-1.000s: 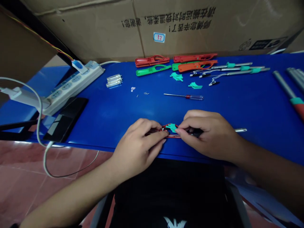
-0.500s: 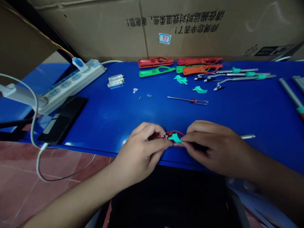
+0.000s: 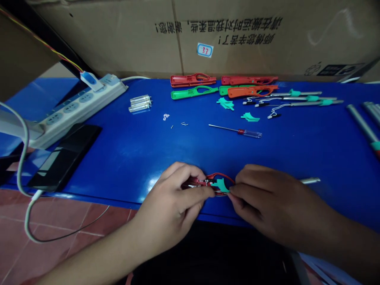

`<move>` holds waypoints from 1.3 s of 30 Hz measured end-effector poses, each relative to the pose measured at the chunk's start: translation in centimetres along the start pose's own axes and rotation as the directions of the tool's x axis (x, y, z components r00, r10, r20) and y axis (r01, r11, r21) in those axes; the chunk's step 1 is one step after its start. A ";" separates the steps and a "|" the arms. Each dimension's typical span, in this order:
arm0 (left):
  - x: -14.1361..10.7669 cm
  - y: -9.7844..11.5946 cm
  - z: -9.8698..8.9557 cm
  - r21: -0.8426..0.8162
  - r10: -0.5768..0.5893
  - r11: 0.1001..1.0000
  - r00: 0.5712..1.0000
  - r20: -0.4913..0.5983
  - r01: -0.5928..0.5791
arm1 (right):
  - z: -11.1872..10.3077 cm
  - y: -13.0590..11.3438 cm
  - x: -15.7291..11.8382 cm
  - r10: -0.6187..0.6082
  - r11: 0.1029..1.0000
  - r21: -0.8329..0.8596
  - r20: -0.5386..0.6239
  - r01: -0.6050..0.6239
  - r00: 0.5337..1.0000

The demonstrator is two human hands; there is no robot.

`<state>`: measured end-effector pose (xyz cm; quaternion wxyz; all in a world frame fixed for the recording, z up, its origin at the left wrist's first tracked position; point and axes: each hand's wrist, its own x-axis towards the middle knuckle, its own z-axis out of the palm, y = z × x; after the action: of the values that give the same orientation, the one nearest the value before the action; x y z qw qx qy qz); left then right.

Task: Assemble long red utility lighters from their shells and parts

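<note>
Just above the table's near edge, a red lighter casing half (image 3: 220, 174) lies open side up between my hands. A teal trigger piece (image 3: 220, 185) sits in it, beside small black and white parts. My left hand (image 3: 175, 198) is closed round the casing's left end, thumb and fingers pinching its sides. At the other end, my right hand (image 3: 267, 194) is closed, its fingertips against the trigger's tip and the casing. A metal tube (image 3: 310, 181) shows beyond the right hand; its link to the casing is hidden.
Across the blue table (image 3: 133, 146) lie a screwdriver (image 3: 249, 133), small screws (image 3: 184, 124), teal triggers (image 3: 225, 103), clear lighter tanks (image 3: 140, 103), colored casings (image 3: 194, 92) and metal tubes (image 3: 305, 94). A phone (image 3: 67, 156) and power strip (image 3: 80, 101) occupy the left; cardboard (image 3: 118, 39) stands behind.
The view has shifted slightly, so the hands and casing appear a little lower. Both hands keep their hold; the teal trigger remains in the casing.
</note>
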<state>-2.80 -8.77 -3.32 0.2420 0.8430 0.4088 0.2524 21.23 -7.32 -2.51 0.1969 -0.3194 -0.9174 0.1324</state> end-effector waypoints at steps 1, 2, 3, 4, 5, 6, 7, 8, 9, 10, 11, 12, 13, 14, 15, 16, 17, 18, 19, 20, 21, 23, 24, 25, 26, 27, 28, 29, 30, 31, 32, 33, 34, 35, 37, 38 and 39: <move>0.0 0.0 0.0 -0.002 -0.004 1.000 1.000 0.006 0.004 | 0.0 0.0 -0.1 -0.013 1.000 -0.022 0.011 0.014 1.000; 0.0 0.0 0.0 -0.004 -0.003 1.000 1.000 0.008 0.003 | 0.0 0.0 -0.2 -0.028 0.999 -0.043 0.018 0.029 0.999; 0.1 0.1 -0.1 -0.007 -0.001 1.000 1.000 0.010 0.001 | 0.0 0.0 -0.2 -0.042 0.997 -0.058 0.024 0.043 0.999; 0.1 0.1 -0.1 -0.012 -0.001 1.000 1.000 0.009 0.001 | -0.1 0.0 -0.3 -0.050 0.997 -0.065 0.031 0.052 0.998; 0.1 0.1 -0.1 -0.017 -0.005 1.000 1.000 0.009 0.005 | -0.1 0.1 -0.3 -0.052 0.997 -0.061 0.032 0.054 0.998; 0.2 0.1 0.0 -0.023 -0.011 1.000 1.000 0.011 0.011 | -0.2 0.1 -0.3 -0.049 0.997 -0.052 0.030 0.050 0.998; 0.2 0.2 0.0 -0.027 -0.016 0.999 1.000 0.012 0.016 | -0.3 0.1 -0.3 -0.045 0.998 -0.042 0.029 0.046 0.999; 0.2 0.2 0.1 -0.029 -0.021 0.999 1.000 0.011 0.022 | -0.3 0.1 -0.2 -0.043 0.998 -0.035 0.027 0.044 0.999; 0.3 0.2 0.1 -0.027 -0.025 0.999 1.000 0.013 0.025 | -0.4 0.1 -0.1 -0.039 0.999 -0.033 0.031 0.040 0.999; 0.3 0.2 0.1 -0.021 -0.025 0.999 1.000 0.013 0.026 | -0.4 0.1 0.0 -0.036 0.999 -0.033 0.033 0.037 0.999; 0.2 0.3 0.1 -0.015 -0.023 1.000 1.000 0.013 0.023 | -0.4 0.1 0.1 -0.035 0.999 -0.030 0.036 0.036 0.999; 0.2 0.3 0.2 -0.008 -0.022 1.000 1.000 0.012 0.022 | -0.5 0.1 0.2 -0.031 0.999 -0.019 0.038 0.032 0.999; 0.2 0.3 0.1 -0.002 -0.024 1.000 1.000 0.015 0.024 | -0.5 0.1 0.2 -0.019 1.000 -0.002 0.036 0.019 0.999; 0.2 0.4 0.1 0.003 -0.026 1.000 1.000 0.018 0.026 | -0.5 0.1 0.3 -0.002 1.000 0.022 0.035 0.001 0.999; 0.1 0.4 0.1 0.008 -0.027 1.000 0.999 0.021 0.027 | -0.5 0.1 0.3 0.017 0.999 0.050 0.040 -0.019 0.999; 0.1 0.4 0.0 0.011 -0.031 0.999 0.999 0.027 0.030 | -0.6 0.2 0.3 0.038 0.996 0.081 0.047 -0.042 0.998; 0.1 0.4 0.0 0.013 -0.034 0.999 0.999 0.034 0.034 | -0.6 0.2 0.2 0.058 0.992 0.112 0.055 -0.064 0.997; 0.1 0.4 0.0 0.012 -0.037 0.999 0.999 0.039 0.037 | -0.6 0.3 0.2 0.074 0.986 0.142 0.058 -0.082 0.996; 0.2 0.4 -0.1 0.010 -0.036 0.999 0.998 0.046 0.036 | -0.7 0.4 0.2 0.084 0.981 0.170 0.059 -0.093 0.995; 0.2 0.4 -0.1 0.007 -0.034 0.999 0.998 0.050 0.034 | -0.7 0.5 0.2 0.093 0.976 0.191 0.055 -0.102 0.994; 0.3 0.3 -0.1 0.003 -0.032 0.999 0.998 0.054 0.032 | -0.7 0.6 0.2 0.095 0.974 0.202 0.047 -0.103 0.994; 0.5 0.2 -0.1 -0.005 -0.033 0.999 0.997 0.063 0.033 | -0.7 0.7 0.2 0.088 0.976 0.200 0.022 -0.091 0.996; 0.5 0.2 -0.1 -0.008 -0.034 0.999 0.997 0.069 0.035 | -0.7 0.7 0.2 0.078 0.979 0.189 0.007 -0.078 0.997; 0.6 0.2 -0.1 -0.009 -0.039 0.999 0.996 0.076 0.040 | -0.6 0.7 0.2 0.066 0.983 0.171 -0.005 -0.064 0.998; 0.6 0.2 -0.2 -0.009 -0.042 0.999 0.996 0.080 0.043 | -0.6 0.7 0.2 0.053 0.987 0.154 -0.018 -0.049 0.998; 0.6 0.2 -0.2 -0.010 -0.042 0.999 0.996 0.085 0.043 | -0.7 0.6 0.2 0.040 0.989 0.141 -0.025 -0.036 0.999; 0.6 0.3 -0.2 -0.010 -0.042 0.999 0.995 0.087 0.043 | -0.7 0.6 0.2 0.035 0.991 0.130 -0.024 -0.031 0.999; 0.5 0.3 -0.3 -0.010 -0.041 0.999 0.995 0.090 0.042 | -0.7 0.5 0.2 0.030 0.992 0.121 -0.020 -0.028 0.999; 0.5 0.3 -0.3 -0.012 -0.039 0.999 0.995 0.092 0.040 | -0.7 0.4 0.2 0.030 0.993 0.114 -0.014 -0.028 0.999; 0.5 0.3 -0.4 -0.012 -0.040 0.999 0.995 0.090 0.041 | -0.7 0.4 0.2 0.029 0.994 0.110 -0.007 -0.028 1.000; 0.5 0.3 -0.4 -0.015 -0.039 0.999 0.995 0.094 0.041 | -0.7 0.3 0.2 0.030 0.994 0.105 0.001 -0.030 1.000; 0.5 0.3 -0.5 -0.018 -0.040 0.999 0.995 0.095 0.042 | -0.7 0.2 0.2 0.031 0.995 0.096 0.007 -0.032 0.999; 0.5 0.3 -0.5 -0.021 -0.045 0.999 0.994 0.102 0.047 | -0.7 0.2 0.2 0.035 0.995 0.089 0.012 -0.035 0.999; 0.5 0.3 -0.6 -0.026 -0.052 0.998 0.992 0.111 0.055 | -0.8 0.1 0.2 0.037 0.996 0.082 0.016 -0.038 0.999; 0.6 0.4 -0.7 -0.039 -0.076 0.996 0.988 0.134 0.082 | -0.9 0.1 0.2 0.043 0.997 0.065 0.014 -0.044 0.999; 0.7 0.5 -0.7 -0.047 -0.087 0.994 0.986 0.142 0.095 | -0.9 0.0 0.2 0.043 0.997 0.057 0.008 -0.043 0.999; 0.8 0.5 -0.8 -0.052 -0.099 0.993 0.984 0.149 0.108 | -1.0 0.0 0.2 0.043 0.998 0.049 0.003 -0.043 0.999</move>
<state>-2.54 -8.27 -2.22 0.3092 0.8291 0.4256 0.1892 21.51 -7.08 -1.58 0.2010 -0.3339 -0.9070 0.1596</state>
